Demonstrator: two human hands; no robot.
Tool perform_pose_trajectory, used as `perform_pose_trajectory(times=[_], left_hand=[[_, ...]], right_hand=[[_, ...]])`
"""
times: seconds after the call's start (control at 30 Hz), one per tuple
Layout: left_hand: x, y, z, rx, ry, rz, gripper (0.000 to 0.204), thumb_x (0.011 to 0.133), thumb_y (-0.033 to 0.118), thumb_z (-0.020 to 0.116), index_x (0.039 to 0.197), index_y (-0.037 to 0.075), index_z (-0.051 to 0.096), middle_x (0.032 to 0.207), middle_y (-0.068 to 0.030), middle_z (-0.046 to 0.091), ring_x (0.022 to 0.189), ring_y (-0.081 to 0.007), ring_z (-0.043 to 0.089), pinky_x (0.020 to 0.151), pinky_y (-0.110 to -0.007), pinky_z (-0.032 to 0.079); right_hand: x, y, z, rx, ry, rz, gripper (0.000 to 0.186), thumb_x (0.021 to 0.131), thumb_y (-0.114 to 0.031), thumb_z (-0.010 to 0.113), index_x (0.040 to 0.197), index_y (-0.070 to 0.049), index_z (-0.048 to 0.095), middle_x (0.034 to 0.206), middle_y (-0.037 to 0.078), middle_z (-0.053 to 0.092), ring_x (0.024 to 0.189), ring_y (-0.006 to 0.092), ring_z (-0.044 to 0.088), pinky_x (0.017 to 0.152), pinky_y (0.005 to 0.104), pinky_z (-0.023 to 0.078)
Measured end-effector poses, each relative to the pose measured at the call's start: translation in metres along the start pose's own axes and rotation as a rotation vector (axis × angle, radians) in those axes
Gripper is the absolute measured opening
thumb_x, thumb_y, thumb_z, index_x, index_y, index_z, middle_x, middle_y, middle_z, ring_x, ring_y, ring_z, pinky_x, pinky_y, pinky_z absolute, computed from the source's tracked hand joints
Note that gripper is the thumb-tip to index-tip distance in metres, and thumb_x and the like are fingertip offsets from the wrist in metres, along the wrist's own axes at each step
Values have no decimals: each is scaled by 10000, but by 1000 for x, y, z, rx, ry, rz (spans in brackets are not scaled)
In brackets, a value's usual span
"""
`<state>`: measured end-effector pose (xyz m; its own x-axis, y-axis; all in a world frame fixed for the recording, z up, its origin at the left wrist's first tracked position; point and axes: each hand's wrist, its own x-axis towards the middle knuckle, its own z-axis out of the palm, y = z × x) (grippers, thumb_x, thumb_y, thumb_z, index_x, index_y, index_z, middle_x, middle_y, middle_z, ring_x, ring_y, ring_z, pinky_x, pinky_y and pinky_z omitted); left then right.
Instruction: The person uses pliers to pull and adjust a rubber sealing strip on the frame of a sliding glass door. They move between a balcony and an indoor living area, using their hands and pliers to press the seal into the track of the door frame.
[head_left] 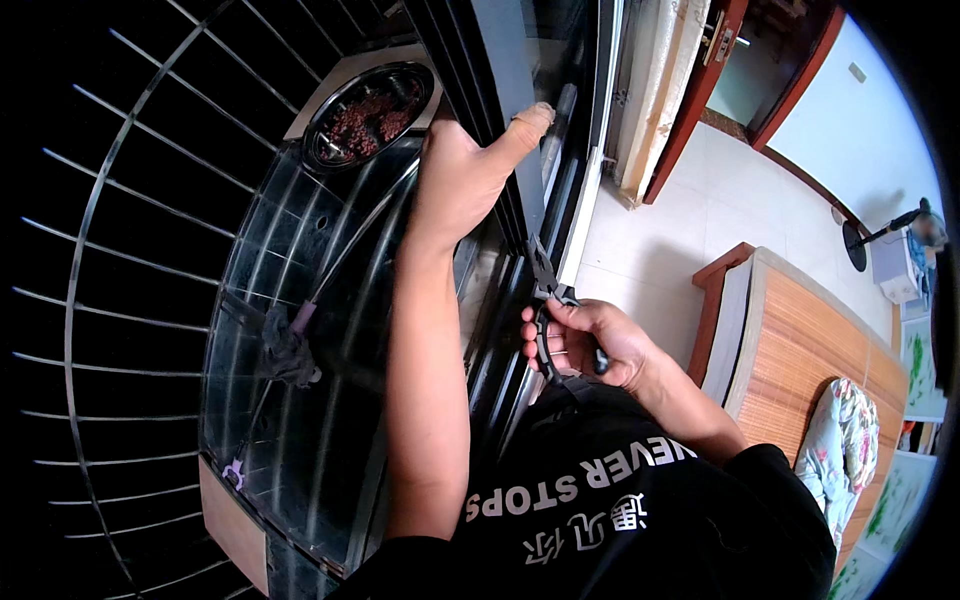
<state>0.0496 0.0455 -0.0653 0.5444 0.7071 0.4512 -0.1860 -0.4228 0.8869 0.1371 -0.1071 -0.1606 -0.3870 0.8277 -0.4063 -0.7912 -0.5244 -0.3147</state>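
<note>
My left hand (460, 180) grips the upright edge of a dark window sash (512, 90). Its thumb lies across the near face, with a tan wrap on the tip, while the fingers are hidden behind the frame. Lower down, my right hand (615, 345) is wrapped around the black handles of a pair of pliers (543, 270). The jaws point up against the lower end of the sash, close to the window track (500, 360). Whether they bite on anything there is too small to tell.
Left of the window, curved metal bars (80, 240) enclose a dark ledge. On it are a metal dish (368, 115) of reddish bits and a rod with a purple grip (303, 318). At right are a bed (800, 350) with floral bedding (840, 440), a curtain (655, 90) and a fan (857, 245).
</note>
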Motion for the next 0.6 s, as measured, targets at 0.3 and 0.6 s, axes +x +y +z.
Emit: perform_pose_trajectory(times=[0.3,0.6], left_hand=[[0,2,2,-62,-12,-15,208,789,160,624,921,5,581,867,-8,574,787,-73,520,717,-229,414],[-1,2,2,-55,3,-41,242,780,182,639,929,-1,584,875,-17,582,791,-84,529,726,-232,415]], right_hand=[[-7,19,18,-94,10,-89,269,902,-174,414,1073,32,442,998,166,572,944,253,574,734,396,523],[3,20,18,-90,56,-146,290,900,-187,417,1067,47,451,970,166,569,913,259,576,770,433,510]])
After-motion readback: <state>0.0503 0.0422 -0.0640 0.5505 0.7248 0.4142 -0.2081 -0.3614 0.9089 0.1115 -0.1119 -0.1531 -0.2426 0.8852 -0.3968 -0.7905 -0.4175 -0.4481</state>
